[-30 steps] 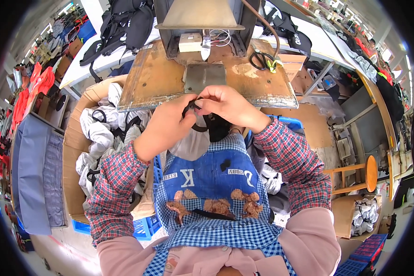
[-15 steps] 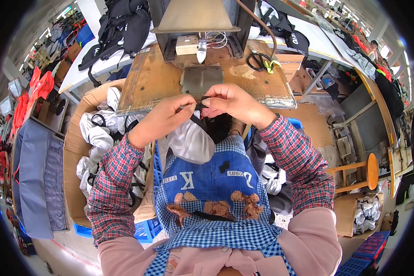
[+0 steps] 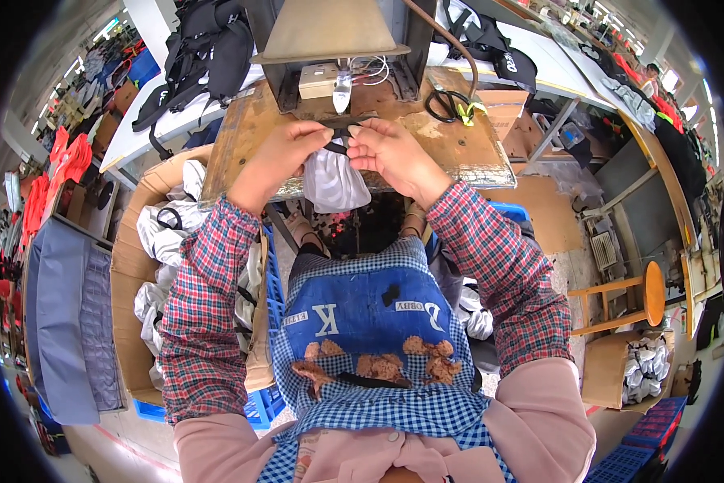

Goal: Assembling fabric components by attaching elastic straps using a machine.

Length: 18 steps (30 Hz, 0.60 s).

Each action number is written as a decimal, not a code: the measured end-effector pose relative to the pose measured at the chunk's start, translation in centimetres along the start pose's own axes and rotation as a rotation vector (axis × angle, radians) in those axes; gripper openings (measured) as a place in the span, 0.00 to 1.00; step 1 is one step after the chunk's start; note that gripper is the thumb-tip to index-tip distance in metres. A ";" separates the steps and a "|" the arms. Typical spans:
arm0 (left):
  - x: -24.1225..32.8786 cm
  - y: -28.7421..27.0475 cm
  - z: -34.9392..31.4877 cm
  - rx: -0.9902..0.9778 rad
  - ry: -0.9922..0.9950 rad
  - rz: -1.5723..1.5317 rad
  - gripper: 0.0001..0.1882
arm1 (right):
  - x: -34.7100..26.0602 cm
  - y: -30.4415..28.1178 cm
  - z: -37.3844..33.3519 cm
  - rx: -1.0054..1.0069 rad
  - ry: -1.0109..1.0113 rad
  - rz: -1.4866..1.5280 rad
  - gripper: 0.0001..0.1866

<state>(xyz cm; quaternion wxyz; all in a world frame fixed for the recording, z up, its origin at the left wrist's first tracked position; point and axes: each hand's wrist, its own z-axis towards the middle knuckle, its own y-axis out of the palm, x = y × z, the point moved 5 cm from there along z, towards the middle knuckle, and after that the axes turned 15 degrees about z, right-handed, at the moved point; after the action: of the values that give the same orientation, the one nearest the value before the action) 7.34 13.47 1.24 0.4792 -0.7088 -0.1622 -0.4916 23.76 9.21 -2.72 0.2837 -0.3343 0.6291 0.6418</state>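
A black strap (image 3: 340,130) is stretched between my two hands over the near part of the worn wooden table (image 3: 237,145). My left hand (image 3: 285,151) pinches its left end, and my right hand (image 3: 394,153) pinches it on the right. From the strap hangs a light grey fabric piece (image 3: 335,183), drooping over the table's front edge. Just beyond my fingers, a pointed metal tip (image 3: 342,92) comes down from a machine (image 3: 330,30) with a wide tan cover. My hands hide most of the plate below that tip.
Black-handled scissors (image 3: 450,106) with a yellow tie lie right of the machine. A cardboard box (image 3: 128,322) of grey fabric pieces stands at my left. Black bags (image 3: 209,60) cover part of the white table behind. On the right are a wooden stool (image 3: 653,294) and another box (image 3: 604,374).
Both hands have moved forward, away from my body, bringing the strap over the table toward the machine tip. The grey fabric has risen from near my lap to the table edge.
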 end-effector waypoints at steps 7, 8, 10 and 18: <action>-0.4 0.0 1.8 -0.001 -0.003 -0.119 0.12 | -0.5 -0.4 1.7 0.037 0.007 0.035 0.08; -0.6 0.0 2.1 0.005 -0.021 -0.150 0.12 | -0.7 -0.4 1.8 0.032 0.002 0.038 0.08; -1.0 0.0 2.4 0.012 -0.041 -0.181 0.11 | -0.8 -0.5 2.1 0.031 -0.007 0.032 0.08; -1.0 0.5 2.3 0.027 -0.051 -0.247 0.11 | -0.8 -0.6 2.3 0.046 -0.013 0.052 0.07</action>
<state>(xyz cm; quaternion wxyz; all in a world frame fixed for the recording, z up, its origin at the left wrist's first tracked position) 8.46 15.39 -0.05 0.4203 -0.6892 -0.2668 -0.5265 24.55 11.58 -2.45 0.2785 -0.3071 0.6505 0.6364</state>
